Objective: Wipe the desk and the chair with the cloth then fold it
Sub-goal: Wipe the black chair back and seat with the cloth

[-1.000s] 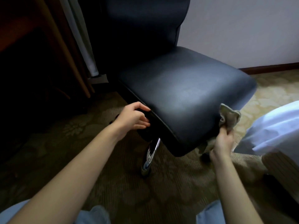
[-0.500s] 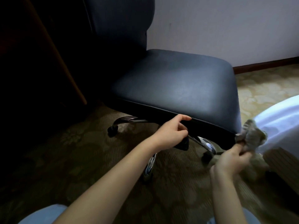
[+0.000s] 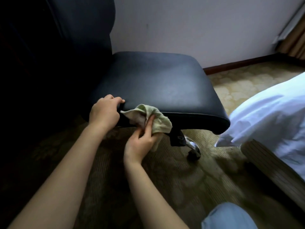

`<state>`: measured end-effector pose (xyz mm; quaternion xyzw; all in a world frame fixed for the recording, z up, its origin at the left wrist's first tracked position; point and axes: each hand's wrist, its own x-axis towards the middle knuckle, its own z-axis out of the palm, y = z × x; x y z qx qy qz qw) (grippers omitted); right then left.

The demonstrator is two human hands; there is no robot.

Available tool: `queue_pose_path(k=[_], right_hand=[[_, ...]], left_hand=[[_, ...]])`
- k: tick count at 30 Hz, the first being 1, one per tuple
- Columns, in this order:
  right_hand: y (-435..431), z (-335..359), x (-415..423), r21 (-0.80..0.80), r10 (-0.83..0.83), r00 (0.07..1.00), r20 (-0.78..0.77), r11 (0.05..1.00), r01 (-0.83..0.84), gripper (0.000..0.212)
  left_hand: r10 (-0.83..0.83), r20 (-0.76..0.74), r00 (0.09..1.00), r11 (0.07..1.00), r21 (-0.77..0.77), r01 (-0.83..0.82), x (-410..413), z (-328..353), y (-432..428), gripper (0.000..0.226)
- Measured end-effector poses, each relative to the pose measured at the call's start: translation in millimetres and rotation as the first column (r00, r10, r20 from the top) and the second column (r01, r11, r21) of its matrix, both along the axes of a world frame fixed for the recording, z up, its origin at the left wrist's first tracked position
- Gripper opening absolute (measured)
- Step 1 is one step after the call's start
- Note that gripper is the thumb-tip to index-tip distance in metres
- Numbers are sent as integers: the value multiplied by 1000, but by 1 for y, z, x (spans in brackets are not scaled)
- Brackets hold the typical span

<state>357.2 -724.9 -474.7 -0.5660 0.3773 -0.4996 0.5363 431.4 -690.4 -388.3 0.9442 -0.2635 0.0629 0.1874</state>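
A dark blue padded chair (image 3: 156,83) stands in front of me, its tall back at the upper left. My left hand (image 3: 104,111) grips the seat's front left corner, fingers curled over the edge. My right hand (image 3: 142,139) holds a crumpled pale green cloth (image 3: 155,119) and presses it against the seat's front edge, just right of my left hand. The desk lies somewhere in the dark area at the left and cannot be made out.
A chrome chair leg with a black caster (image 3: 193,151) sticks out under the seat. A bed with white linen (image 3: 270,113) fills the right side. Patterned carpet (image 3: 181,187) covers the floor, and a white wall with a dark skirting board (image 3: 239,63) runs behind.
The chair has turned, its front now facing me. My right hand brought the cloth from the seat's right corner to the front edge. My left hand shifted to the front left corner.
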Motion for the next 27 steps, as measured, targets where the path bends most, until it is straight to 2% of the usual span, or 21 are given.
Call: queue_pose_path(k=[4,7,10,13,15,18,20,23,27], right_hand=[[-40,-18,-27,-102,12,1000,4,995,-12,57],[-99,-21,-46,-99,-127,992,26,987,129,59],[-177,-10,-62,-17,-315,949,36,949,315,56],[-251,-1,-77,87,-400,911,-103,909,408,44],[-274,4,-83,138,-382,891,-245,896,422,48],[-233,11,-64,94,-332,904,-270,925,367,44],[-172,8,-46,-49,-269,949,-166,963,265,46],[-80,-5,-32,-104,-77,994,-83,992,68,53],[-31,-19,-37,-230,158,986,-41,959,-164,53]], left_hand=[[-17,39,999,1000,27,16,-1,-2,-2,56],[-73,58,996,997,13,72,-4,-4,-3,59],[-128,70,989,992,-9,129,-11,-5,-5,59],[-181,82,980,983,3,181,-17,-8,-11,57],[-216,86,973,976,-2,217,-19,-11,-17,57],[-249,73,966,965,-67,254,-20,-14,-25,53],[-267,56,962,949,-159,273,-21,-17,-30,51],[-287,31,958,920,-269,284,-24,-18,-34,59],[-300,5,954,898,-334,285,-26,-20,-36,45]])
